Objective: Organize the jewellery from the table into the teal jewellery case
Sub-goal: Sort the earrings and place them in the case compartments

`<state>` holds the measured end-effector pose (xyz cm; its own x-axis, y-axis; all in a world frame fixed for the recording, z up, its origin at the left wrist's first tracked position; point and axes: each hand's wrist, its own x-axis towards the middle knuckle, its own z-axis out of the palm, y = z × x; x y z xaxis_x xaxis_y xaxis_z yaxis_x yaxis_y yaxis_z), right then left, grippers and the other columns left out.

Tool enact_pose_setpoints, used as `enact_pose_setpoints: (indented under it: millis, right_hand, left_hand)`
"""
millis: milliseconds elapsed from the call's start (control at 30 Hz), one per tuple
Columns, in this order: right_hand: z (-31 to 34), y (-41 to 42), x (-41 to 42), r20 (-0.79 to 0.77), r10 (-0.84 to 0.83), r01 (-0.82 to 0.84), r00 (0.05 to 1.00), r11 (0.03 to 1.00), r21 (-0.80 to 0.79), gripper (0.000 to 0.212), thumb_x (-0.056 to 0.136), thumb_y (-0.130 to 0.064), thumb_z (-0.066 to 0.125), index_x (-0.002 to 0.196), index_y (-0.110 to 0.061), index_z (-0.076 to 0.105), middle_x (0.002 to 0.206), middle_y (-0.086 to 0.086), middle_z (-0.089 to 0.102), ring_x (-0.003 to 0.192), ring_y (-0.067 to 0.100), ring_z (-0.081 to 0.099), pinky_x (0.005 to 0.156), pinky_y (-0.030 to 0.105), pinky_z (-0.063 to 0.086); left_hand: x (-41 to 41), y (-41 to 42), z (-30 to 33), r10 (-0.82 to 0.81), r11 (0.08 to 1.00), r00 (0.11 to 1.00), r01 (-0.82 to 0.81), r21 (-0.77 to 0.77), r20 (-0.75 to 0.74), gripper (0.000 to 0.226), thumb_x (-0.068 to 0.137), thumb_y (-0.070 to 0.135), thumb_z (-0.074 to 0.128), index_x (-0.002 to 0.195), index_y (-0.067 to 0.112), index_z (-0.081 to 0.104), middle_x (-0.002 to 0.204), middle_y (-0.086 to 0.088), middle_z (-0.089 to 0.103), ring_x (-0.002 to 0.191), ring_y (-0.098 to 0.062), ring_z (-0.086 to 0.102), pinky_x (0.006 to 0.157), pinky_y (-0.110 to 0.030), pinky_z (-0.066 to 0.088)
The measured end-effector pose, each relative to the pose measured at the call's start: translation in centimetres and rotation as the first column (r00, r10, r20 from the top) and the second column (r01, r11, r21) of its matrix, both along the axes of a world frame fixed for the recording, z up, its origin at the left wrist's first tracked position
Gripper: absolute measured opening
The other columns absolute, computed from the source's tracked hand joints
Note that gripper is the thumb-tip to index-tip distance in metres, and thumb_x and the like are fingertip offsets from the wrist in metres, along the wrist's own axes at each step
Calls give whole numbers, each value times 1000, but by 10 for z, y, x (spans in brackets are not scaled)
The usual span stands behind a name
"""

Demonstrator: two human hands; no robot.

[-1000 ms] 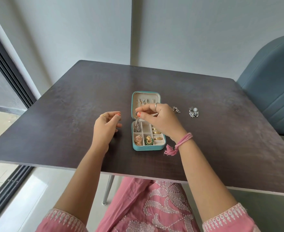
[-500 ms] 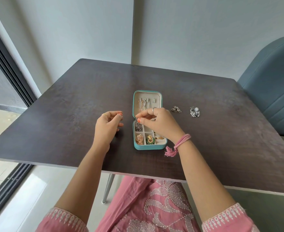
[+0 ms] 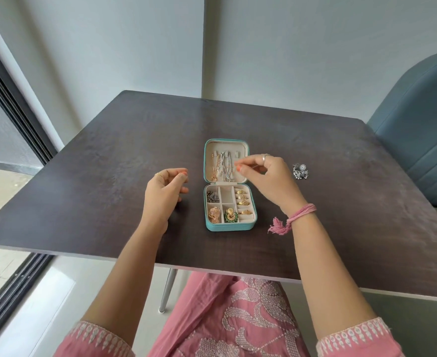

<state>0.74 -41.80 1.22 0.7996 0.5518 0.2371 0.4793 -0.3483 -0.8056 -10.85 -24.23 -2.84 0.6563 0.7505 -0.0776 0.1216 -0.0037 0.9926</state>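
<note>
Teal jewellery case (image 3: 229,227) open at frame centre on dark surface (image 3: 88,191). Left hand (image 3: 164,193) beside it, grip loosely curled, empty. Right hand (image 3: 268,177) over lid, grip pinched; contents unclear. Silver earrings (image 3: 300,171) further right.

The right hand (image 3: 268,180) hides whatever its blurred, pinched fingertips (image 3: 238,168) hold, while the blue upholstered chair (image 3: 418,140) is cut off at the frame's right edge

Right hand (image 3: 268,176) pinches fingertips beside the open teal case (image 3: 229,185).
</note>
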Motion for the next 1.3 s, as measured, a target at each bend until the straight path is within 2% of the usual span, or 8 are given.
enact_pose_setpoints:
  millis: [233, 400, 600, 867, 967, 1100, 1167, 1300]
  right_hand:
    - [5, -32, 25, -127, -162, 190, 978, 951, 246, 12, 88, -15, 65, 93, -23, 72, 85, -10, 70, 71, -7, 59, 69, 8, 45]
    - [1, -52, 44, -193, -224, 273, 955, 918, 286, 14, 89, -11, 63, 94, -20, 71, 82, -7, 69, 63, -8, 57, 65, 7, 43]
    - [-16, -64, 65, -232, -249, 296, 940, 935, 194, 16, 88, -9, 61, 90, -21, 71, 81, -1, 69, 59, -2, 59, 60, 10, 45]
    - [-28, -61, 90, -102, -252, 247, 962, 967, -58, 16, 85, -11, 63, 81, -24, 71, 79, 3, 73, 67, 13, 65, 70, 26, 49]
    - [-22, -56, 99, -9, -260, 253, 966, 947, -197, 13, 85, -12, 63, 88, -16, 75, 83, 2, 71, 76, 15, 63, 78, 22, 45]
    - [-12, -45, 107, 49, -245, 247, 968, 906, -345, 17, 87, -13, 60, 93, -13, 76, 98, 3, 72, 102, 20, 62, 79, 18, 36]
    - [-11, -41, 112, 46, -214, 214, 976, 886, -411, 17, 88, -17, 62, 95, -16, 77, 100, 3, 73, 101, 20, 63, 74, 18, 37]
    - [-12, -35, 120, 17, -175, 162, 984, 869, -467, 16, 87, -27, 65, 97, -21, 77, 95, 2, 74, 95, 18, 64, 66, 15, 32]
  left_hand:
    - [6, -16, 19, -44, 971, 999, 44, 236, -2, 11, 91, 20, 56, 93, 25, 66, 88, 7, 69, 67, -5, 62, 61, -17, 44]
    - [24, -38, 36, -162, 917, 986, 161, 364, -30, 11, 89, 19, 59, 93, 21, 68, 83, 7, 66, 75, -15, 64, 67, -20, 52]
    - [57, -67, 51, -305, 791, 936, 352, 500, -176, 12, 90, 21, 58, 94, 23, 69, 76, 14, 62, 68, -6, 62, 67, -17, 45]
    - [129, -87, 62, -310, 550, 839, 542, 635, -447, 27, 88, 15, 50, 108, 8, 67, 109, -9, 70, 106, -24, 62, 91, -23, 41]
    - [160, -87, 72, -271, 396, 747, 661, 637, -607, 27, 84, 18, 47, 94, 4, 68, 107, -15, 68, 101, -31, 60, 85, -28, 44]
    - [195, -91, 76, -189, 225, 493, 863, 452, -849, 19, 86, 16, 59, 98, 6, 70, 92, -9, 68, 95, -29, 64, 75, -31, 46]
    - [206, -96, 72, -129, 136, 390, 918, 373, -912, 17, 89, 16, 58, 81, 4, 68, 92, -8, 68, 89, -26, 63, 76, -30, 45]
    - [217, -101, 68, -27, 140, 312, 942, 305, -950, 37, 95, 20, 52, 59, 13, 54, 105, -1, 71, 86, -18, 60, 79, -23, 42]
